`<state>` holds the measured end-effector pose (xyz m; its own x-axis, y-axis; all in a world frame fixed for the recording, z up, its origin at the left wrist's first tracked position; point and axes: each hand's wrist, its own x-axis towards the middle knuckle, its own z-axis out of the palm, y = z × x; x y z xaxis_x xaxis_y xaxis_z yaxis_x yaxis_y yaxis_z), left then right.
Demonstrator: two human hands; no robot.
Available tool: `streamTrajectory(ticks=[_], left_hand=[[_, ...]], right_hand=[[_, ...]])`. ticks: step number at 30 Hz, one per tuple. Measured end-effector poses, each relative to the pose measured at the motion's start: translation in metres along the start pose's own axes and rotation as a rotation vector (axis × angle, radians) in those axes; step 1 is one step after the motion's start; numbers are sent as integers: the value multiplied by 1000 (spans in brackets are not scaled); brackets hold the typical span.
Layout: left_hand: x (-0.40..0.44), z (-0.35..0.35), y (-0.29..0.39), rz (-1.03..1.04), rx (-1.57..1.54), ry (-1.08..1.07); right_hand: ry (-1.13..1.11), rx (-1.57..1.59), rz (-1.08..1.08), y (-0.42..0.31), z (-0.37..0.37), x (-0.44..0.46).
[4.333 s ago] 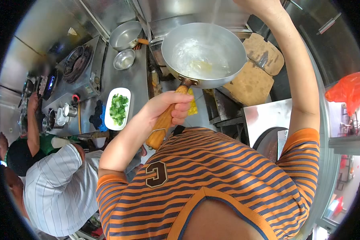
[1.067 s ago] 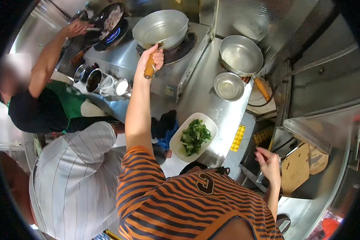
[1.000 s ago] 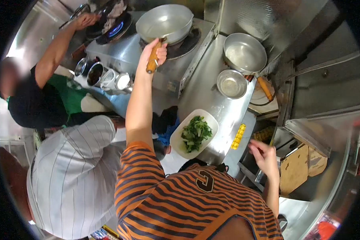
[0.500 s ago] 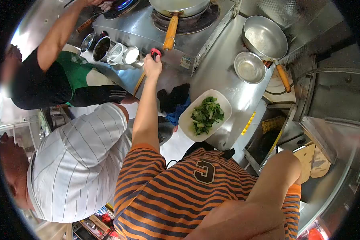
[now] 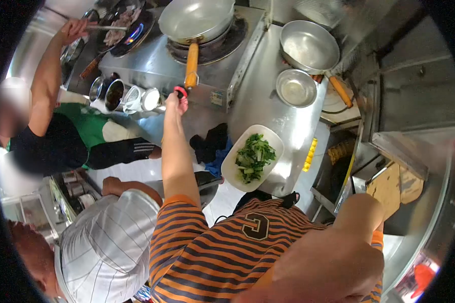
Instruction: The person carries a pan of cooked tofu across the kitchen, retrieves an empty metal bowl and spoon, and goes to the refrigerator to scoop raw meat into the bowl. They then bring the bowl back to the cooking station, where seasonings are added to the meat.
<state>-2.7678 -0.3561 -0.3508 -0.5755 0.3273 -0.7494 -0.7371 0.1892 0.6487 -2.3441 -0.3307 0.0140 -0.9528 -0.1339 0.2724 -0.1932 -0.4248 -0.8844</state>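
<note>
At the stove's front edge, my left hand [image 5: 176, 104] is closed around a small red-and-black knob [image 5: 180, 92]. Right beside it, the wooden handle of a shallow silver pan [image 5: 196, 22] points toward me; the pan sits on a burner. My right hand [image 5: 318, 267] is close to the camera and blurred, its fingers not clear. A white oval dish [image 5: 231, 171] of chopped leafy greens [image 5: 255, 157] rests at the near end of the steel counter [image 5: 258, 108].
A second pan [image 5: 311, 45] and a metal bowl [image 5: 297, 88] stand farther along the counter. Seasoning containers [image 5: 149, 99] line the stove's front. At left, a co-worker's hand [image 5: 75, 30] holds a utensil over meat in a pan by a lit flame. Another person [image 5: 111, 242] is near my left.
My view has shifted, bringing more of the stove's left side into sight. My left hand stays at the knob. My right hand has moved and looks larger. The person in stripes has shifted lower.
</note>
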Motion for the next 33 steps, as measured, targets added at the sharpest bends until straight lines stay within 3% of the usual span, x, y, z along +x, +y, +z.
streamTrajectory(ticks=[5, 8, 10, 13, 14, 16, 17, 18, 21, 23, 25, 26, 28, 33], left_hand=[[5, 0, 6, -65, 37, 38], [1, 1, 6, -35, 51, 25], [0, -2, 2, -11, 56, 35], [-15, 3, -12, 464, 688, 226], [-15, 0, -16, 469, 697, 221], [-10, -11, -25, 1176, 1418, 527], [-29, -5, -21, 1058, 1458, 502], [-29, -7, -20, 1068, 1463, 493], [-25, -2, -13, 1027, 1508, 431], [-27, 9, -11, 690, 1001, 304], [-24, 14, -12, 433, 554, 244], [-13, 10, -9, 432, 563, 243], [10, -3, 5, -1, 7, -33], [8, 2, 7, 8, 72, 32]], right_hand=[[276, -119, -222, 31, 24, -2], [242, -173, -679, 64, 29, 3], [240, -300, -640, 61, 25, -10], [239, -677, -484, 46, 16, -53], [241, -798, -428, 41, 13, -68], [241, -1032, -305, 37, 11, -90], [494, -1150, -190, 43, 12, -97], [751, -1255, -65, 55, 11, -105], [1100, -1105, 289, 112, -10, -158], [1321, -922, 492, 149, -17, -200], [1475, -761, 594, 179, -15, -238], [1540, -681, 605, 190, -12, -254], [1631, -605, 636, 208, -4, -278], [1687, -630, 637, 235, 8, -310]])
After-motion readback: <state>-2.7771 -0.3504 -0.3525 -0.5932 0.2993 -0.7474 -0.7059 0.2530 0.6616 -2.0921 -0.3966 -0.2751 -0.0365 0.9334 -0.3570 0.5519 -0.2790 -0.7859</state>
